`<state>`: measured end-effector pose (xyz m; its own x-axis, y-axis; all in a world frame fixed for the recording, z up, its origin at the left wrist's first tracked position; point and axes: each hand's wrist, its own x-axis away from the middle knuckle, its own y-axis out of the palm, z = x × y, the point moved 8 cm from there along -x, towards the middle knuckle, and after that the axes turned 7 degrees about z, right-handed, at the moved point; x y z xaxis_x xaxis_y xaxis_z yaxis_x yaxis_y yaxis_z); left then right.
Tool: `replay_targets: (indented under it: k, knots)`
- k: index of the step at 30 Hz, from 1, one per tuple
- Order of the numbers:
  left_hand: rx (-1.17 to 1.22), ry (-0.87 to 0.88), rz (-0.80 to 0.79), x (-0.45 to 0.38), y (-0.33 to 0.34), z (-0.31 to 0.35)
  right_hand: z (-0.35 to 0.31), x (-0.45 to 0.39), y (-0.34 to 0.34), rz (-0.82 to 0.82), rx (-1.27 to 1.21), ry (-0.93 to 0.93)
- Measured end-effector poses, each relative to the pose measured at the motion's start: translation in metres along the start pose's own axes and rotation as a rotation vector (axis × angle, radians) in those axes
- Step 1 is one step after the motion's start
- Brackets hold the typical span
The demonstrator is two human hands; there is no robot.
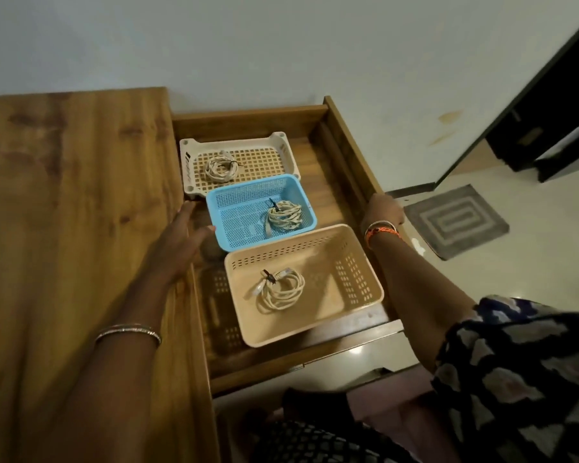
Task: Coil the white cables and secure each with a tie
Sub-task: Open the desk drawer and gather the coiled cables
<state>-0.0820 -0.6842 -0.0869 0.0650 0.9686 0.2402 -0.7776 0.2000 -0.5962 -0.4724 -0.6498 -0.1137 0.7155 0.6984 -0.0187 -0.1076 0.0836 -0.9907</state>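
Nearest my cam was the patterned dark-and-white sleeve (515, 379) on the R arm. L hand (181, 242) lay flat w/ fingers straight and spread, resting on the L edge of the open wooden drawer (345, 135), just beside the blue perforated plastic basket (228, 208); it held nothing. R hand (383, 212) sat on the drawer's R side wall; fingers went over the far edge, so I couldn't tell the grip. Orange thread band (380, 232) on R wrist, thin metal bangle (127, 332) on L.

Drawer held 3 baskets in a row, front to back:
- Beige slotted plastic basket (365, 285): coiled white cable (279, 289) w/ dark tie.
- Blue basket: coiled white flat cable (284, 215), tied.
- White grid plastic tray (264, 158): small coiled white cable (219, 168), tied.

Wooden tabletop (64, 195) adjoined the drawer on the L. Grey patterned floor mat (455, 218) lay on the floor to the R.
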Motion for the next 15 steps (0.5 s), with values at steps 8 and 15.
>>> replay_targets:
  k: [8,15]
  knots:
    - [0.174,-0.084,0.024,0.028,-0.002,-0.001,-0.043,0.04,-0.009,-0.056,-0.097,-0.065]
    - [0.145,-0.081,0.009,0.048,-0.013,-0.011,-0.069,0.069,-0.018,-0.12,-0.259,-0.091]
